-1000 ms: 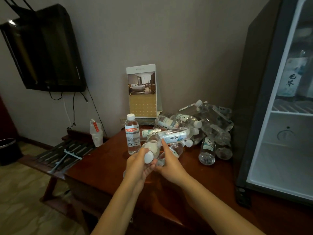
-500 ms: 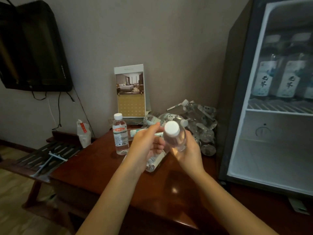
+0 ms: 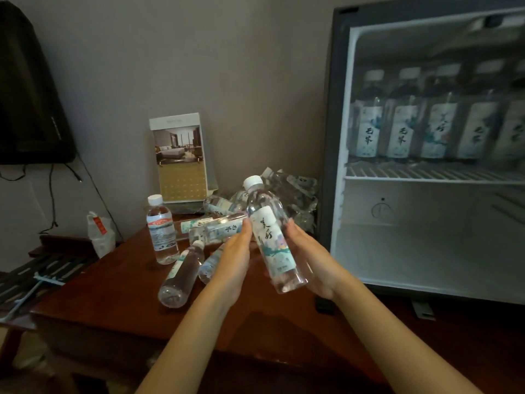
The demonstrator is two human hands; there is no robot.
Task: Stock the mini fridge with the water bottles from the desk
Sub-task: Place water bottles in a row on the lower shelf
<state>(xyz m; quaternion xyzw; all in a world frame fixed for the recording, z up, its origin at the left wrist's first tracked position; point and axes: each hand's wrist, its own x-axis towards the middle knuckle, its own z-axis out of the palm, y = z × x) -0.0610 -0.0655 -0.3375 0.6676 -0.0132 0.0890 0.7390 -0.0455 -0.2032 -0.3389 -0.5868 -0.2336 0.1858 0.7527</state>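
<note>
A clear water bottle [image 3: 271, 237] with a white cap and a pale printed label is held nearly upright, cap tilted left, above the wooden desk [image 3: 113, 294]. My right hand [image 3: 311, 264] cradles its lower right side. My left hand [image 3: 235, 260] presses flat against its left side. Behind the hands, several more bottles lie in a pile [image 3: 292, 191], and one lies loose [image 3: 181, 277] near the middle. A red-labelled bottle [image 3: 160, 228] stands upright at the left. The open mini fridge [image 3: 338, 109] stands at the right, with a row of bottles [image 3: 397, 123] on its wire shelf [image 3: 426, 174].
A standing card with a room photo [image 3: 180, 157] leans on the wall behind the pile. A dark wall-mounted TV [image 3: 25, 95] hangs at the left with cables below. A white plastic bag [image 3: 99, 234] and a slatted luggage rack [image 3: 42, 268] sit left of the desk.
The bottle has come up off the pile and turned from cap-toward-me to nearly upright between both hands. My view has swung right, so more of the fridge shows.
</note>
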